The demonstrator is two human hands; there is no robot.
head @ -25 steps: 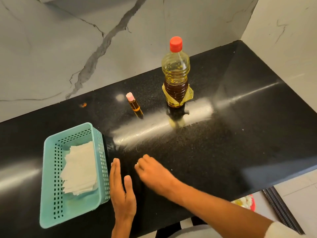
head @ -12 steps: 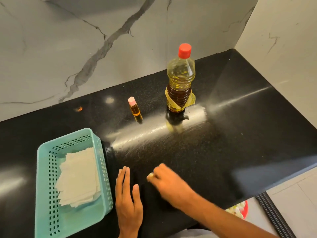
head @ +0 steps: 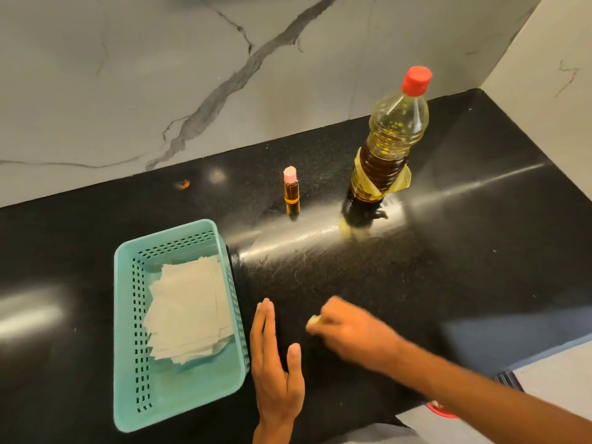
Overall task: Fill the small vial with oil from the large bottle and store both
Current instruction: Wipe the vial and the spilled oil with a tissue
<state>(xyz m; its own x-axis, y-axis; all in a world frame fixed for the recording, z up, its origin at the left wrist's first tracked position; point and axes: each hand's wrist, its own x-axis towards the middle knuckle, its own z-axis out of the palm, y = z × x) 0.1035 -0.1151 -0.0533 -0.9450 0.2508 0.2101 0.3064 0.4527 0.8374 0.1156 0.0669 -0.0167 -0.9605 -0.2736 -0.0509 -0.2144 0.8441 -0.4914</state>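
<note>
Left hand (head: 276,363) lies flat; right hand (head: 350,330) clutches a pale wad (head: 313,321). At their twelve o'clock the vial (head: 291,189) looks filled and capped, the bottle (head: 386,145) capped at one; neither stored yet.

I count one large bottle (head: 389,145), one small vial (head: 291,188), one basket (head: 198,384), one pale wad (head: 314,321) (blurred), left hand (head: 276,370), right hand (head: 350,333).

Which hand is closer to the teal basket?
Left. The left hand lies flat on the counter just beside the basket; the right hand, pinching a pale wad, is farther right.
</note>
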